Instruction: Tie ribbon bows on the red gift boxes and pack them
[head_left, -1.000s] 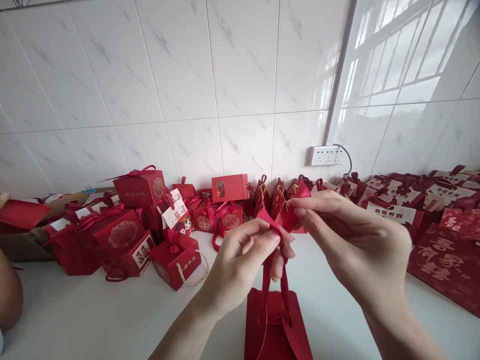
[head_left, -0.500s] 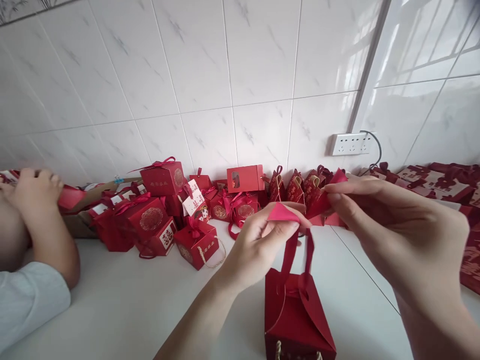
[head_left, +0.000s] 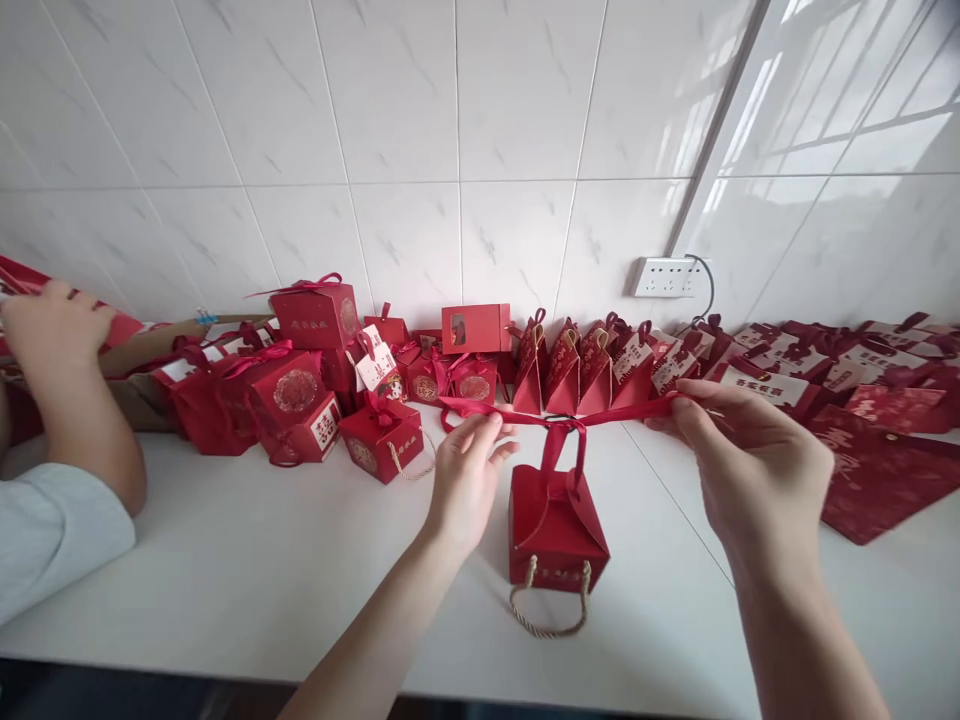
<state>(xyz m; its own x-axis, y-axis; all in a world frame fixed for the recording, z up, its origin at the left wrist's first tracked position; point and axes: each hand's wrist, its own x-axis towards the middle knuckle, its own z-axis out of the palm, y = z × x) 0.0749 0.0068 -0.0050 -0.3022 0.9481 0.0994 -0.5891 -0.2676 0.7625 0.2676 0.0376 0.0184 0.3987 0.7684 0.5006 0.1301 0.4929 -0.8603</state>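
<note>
Two hands (head_left: 465, 480) (head_left: 757, 465) stretch ribbon (head_left: 626, 411), box (head_left: 561, 535) near table edge (head_left: 465, 690).

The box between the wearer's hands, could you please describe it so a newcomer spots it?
On the white table, look between the wearer's left hand and right hand. The red box has a rope handle and, uniquely, a ribbon stretched between both hands.

Soft daylight, bright glare on right-hand wall tiles (head_left: 847, 110), stretched edges
</note>
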